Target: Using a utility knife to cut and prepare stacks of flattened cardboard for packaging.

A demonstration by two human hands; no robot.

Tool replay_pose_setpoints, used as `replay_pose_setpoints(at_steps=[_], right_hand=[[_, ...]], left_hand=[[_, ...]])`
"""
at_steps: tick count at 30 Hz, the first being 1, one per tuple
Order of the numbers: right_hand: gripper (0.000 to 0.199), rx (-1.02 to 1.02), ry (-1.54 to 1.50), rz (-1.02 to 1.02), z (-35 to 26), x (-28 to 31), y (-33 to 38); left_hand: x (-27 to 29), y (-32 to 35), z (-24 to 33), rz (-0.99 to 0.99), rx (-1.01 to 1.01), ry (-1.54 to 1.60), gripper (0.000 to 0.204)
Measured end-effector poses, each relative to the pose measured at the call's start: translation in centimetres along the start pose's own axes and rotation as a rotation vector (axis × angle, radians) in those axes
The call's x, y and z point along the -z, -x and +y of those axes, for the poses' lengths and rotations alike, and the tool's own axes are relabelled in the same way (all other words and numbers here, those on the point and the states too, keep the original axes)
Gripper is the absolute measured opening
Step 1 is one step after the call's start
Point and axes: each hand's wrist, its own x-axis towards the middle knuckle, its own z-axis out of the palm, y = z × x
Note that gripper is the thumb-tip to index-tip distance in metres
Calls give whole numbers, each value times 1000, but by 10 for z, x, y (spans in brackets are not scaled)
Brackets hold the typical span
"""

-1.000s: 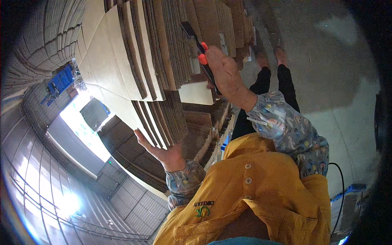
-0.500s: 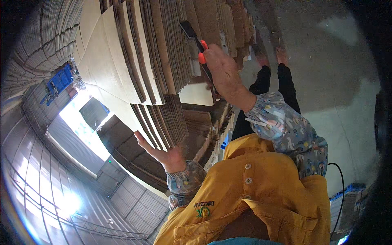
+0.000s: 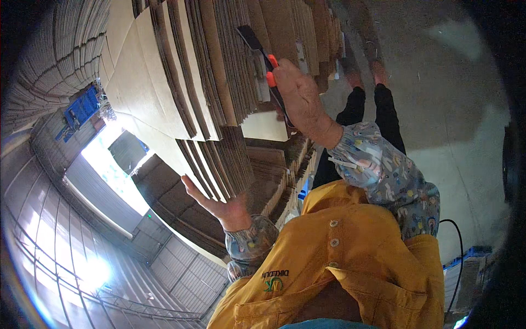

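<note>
At cardboard stack (image 3: 219, 71): R hand (image 3: 301, 98) w/ cutter (image 3: 263, 52)

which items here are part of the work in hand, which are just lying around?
In use:
- cardboard stack, flat sheets
- knife, orange and black, gripped in right hand
- left hand, open against the sheet edges

Lying about:
- black cable on the floor
- blue machine in the background
- further cardboard piles at left

Tall stacks of flat cardboard sheets (image 3: 219, 82) crowded the space ahead, walling in both hands. The left hand (image 3: 219, 205) pressed against their edges; the right hand (image 3: 298, 96), gripping a tool (image 3: 263, 52), had open concrete floor (image 3: 449, 109) beside it.
</note>
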Motion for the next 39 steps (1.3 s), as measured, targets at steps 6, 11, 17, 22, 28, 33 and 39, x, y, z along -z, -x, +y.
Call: replay_pose_setpoints(at_steps=[6,11,17,22,28,33,39], right_hand=[[30,43,12,16,10,5,2],[30,11,-1,33,11,-1,1],[33,-12,-16,8,9,0,4],[31,-24,-34,-21,9,8,8],[27,-37,-12,-20,18,10,16],[26,47,89,-38,22,16,20],[26,48,152,-78,14,22,24]], left_hand=[[7,-1,-5,114,51,27,56],[8,0,-6,31,44,26,57],[16,0,-4,96,38,-72,57],[10,2,-13,96,72,23,57],[18,-2,-13,31,77,39,55],[19,-2,-14,99,46,5,56],[17,-1,-15,83,59,-6,56]])
